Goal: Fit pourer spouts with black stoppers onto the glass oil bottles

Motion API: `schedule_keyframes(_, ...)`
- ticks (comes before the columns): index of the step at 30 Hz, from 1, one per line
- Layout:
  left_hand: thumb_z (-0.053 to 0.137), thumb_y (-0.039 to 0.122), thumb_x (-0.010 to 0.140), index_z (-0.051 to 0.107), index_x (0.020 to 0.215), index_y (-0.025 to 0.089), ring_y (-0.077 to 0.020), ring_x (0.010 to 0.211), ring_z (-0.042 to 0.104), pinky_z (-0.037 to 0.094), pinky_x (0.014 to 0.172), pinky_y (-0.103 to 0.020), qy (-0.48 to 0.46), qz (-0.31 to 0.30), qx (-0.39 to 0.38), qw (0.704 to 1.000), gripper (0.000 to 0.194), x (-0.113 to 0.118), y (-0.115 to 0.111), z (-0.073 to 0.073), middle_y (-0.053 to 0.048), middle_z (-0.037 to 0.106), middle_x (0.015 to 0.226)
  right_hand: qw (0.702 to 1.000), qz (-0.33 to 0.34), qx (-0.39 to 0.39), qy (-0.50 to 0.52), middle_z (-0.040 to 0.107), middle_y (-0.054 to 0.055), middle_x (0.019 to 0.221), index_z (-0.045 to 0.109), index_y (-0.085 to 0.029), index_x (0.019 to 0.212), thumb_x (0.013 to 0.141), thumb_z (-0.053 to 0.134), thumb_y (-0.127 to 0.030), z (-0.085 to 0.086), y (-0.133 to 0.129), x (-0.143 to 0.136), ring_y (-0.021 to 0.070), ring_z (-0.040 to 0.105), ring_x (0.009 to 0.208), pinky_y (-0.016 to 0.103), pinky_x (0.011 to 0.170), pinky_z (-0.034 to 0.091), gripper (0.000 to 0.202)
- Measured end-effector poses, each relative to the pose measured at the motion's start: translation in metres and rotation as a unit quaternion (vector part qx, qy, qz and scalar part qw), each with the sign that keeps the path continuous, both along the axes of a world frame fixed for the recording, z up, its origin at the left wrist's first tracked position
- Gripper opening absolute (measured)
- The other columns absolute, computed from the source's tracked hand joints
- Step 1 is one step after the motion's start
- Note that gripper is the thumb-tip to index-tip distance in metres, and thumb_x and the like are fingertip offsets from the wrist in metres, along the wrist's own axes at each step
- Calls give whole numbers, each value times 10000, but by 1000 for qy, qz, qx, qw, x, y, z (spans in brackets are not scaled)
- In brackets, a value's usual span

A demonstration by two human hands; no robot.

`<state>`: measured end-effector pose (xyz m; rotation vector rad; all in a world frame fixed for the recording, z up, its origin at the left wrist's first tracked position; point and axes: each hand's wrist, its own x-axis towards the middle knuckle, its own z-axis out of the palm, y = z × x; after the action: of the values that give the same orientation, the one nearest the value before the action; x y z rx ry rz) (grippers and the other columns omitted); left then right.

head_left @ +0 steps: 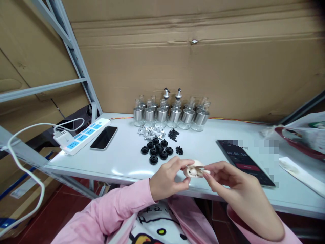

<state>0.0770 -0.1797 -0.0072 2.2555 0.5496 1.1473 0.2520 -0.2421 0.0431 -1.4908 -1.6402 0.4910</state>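
In front of my body, over the table's near edge, my left hand (172, 178) grips a small rounded cream earbud case (192, 172) between thumb and fingers. The case is open, and its inside looks brownish and shiny. My right hand (232, 179) is closed in a pinch at the right side of the case, on a small white earbud (207, 171) that is mostly covered by the fingertips. Beyond the hands lie a pile of round black stoppers (159, 148) and a cluster of small black rings (179, 150).
Several glass bottles with steel bands (162, 114) stand at the back, near silvery caps (152, 131) and black strips (173, 134). A phone (104, 138) and a power strip (87, 135) lie left. On the right are a tablet showing a timer (245, 162) and a plastic bag (304, 130).
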Motion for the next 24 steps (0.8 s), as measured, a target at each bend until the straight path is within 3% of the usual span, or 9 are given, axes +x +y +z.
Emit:
schedule_keyframes(3, 526, 157, 762, 471, 1186, 188, -148, 828, 543, 484, 790, -292, 8, -3, -4, 1000, 428, 0, -1, 1, -41, 578, 913, 1000, 10, 2, -24, 602, 2, 571, 620, -190, 753, 796, 570, -454, -4, 0, -1, 109, 540, 461, 207, 424, 438, 272)
schedule_keyframes(6, 549, 163, 749, 478, 1186, 192, -145, 829, 552, 489, 795, -291, -3, 7, -40, 999, 443, 1, -1, 3, -38, 573, 930, 992, 12, 69, -100, 583, -3, 581, 643, -202, 812, 821, 548, -441, -9, 0, -2, 105, 520, 451, 225, 455, 450, 258)
schedule_keyframes(9, 575, 164, 737, 475, 1195, 187, -133, 814, 557, 494, 811, -289, -23, 2, -83, 996, 470, 0, -1, 5, -36, 577, 959, 968, -6, 159, -193, 596, 54, 788, 595, -201, 1078, 784, 587, -463, -16, 3, -1, 156, 592, 611, 280, 566, 511, 394)
schedule_keyframes(12, 594, 194, 761, 469, 1221, 166, -137, 826, 559, 498, 820, -288, -17, -35, -92, 995, 478, -1, -2, 6, -47, 575, 954, 951, 34, 176, -251, 544, 123, 1060, 400, -210, 1290, 812, 556, -379, -24, 10, -2, 219, 626, 877, 332, 703, 542, 530)
schedule_keyframes(15, 589, 262, 802, 478, 1231, 156, -152, 835, 560, 500, 827, -306, 22, -60, -86, 994, 455, -1, -2, 5, -60, 566, 946, 937, 105, 163, -291, 568, 86, 960, 349, -206, 1251, 855, 463, -262, -32, 17, -5, 184, 640, 755, 292, 613, 543, 416)
schedule_keyframes(17, 555, 284, 833, 484, 1235, 144, -165, 857, 560, 497, 845, -330, 51, -64, -82, 993, 431, 1, -2, 4, -74, 561, 954, 919, 102, 185, -334, 575, 65, 851, 373, -180, 1181, 861, 444, -274, -36, 20, -5, 177, 627, 647, 273, 529, 517, 340)
schedule_keyframes(21, 509, 293, 860, 358, 1334, 142, -168, 933, 566, 494, 886, -344, 34, -73, -127, 989, 519, 2, -2, 3, -89, 564, 1017, 882, 31, 208, -422, 586, 62, 770, 435, -143, 1116, 861, 437, -345, -37, 26, 18, 176, 613, 567, 256, 464, 454, 325)
schedule_keyframes(24, 488, 290, 867, 320, 1342, 157, -158, 958, 552, 488, 894, -334, 15, -69, -145, 987, 522, -1, -2, 3, -85, 561, 1033, 857, -126, 163, -472, 631, 133, 856, 489, -129, 1063, 804, 495, -465, -26, 39, 64, 227, 636, 595, 285, 463, 414, 424)
